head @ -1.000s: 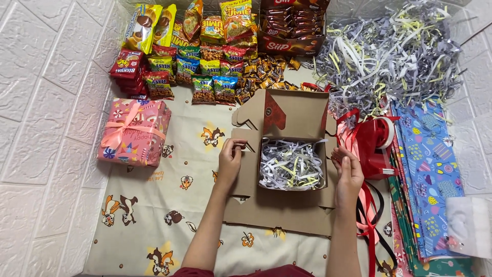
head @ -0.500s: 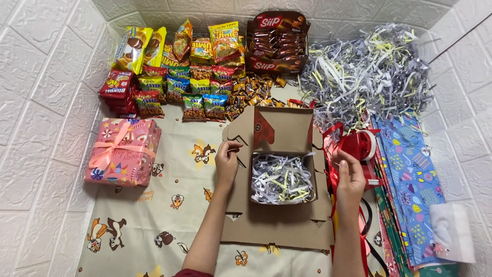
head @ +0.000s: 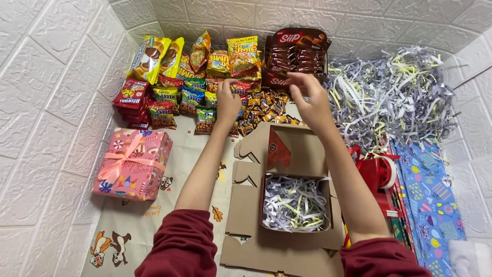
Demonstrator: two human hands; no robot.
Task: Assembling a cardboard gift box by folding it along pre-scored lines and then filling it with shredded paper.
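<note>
From the left I log a pink wrapped gift box [head: 132, 165], untouched. My left hand [head: 227, 101] and right hand [head: 307, 97], both loosely open and empty, have left the open brown cardboard box of shredded paper [head: 295, 202] and now hover over the small gold-wrapped candies [head: 261, 110]: filling begins.

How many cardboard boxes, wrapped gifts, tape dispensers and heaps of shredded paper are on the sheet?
Open cardboard box: 1
Pink wrapped gift: 1
Red tape dispenser: 1
Loose heap of shredded paper: 1
Total: 4
</note>
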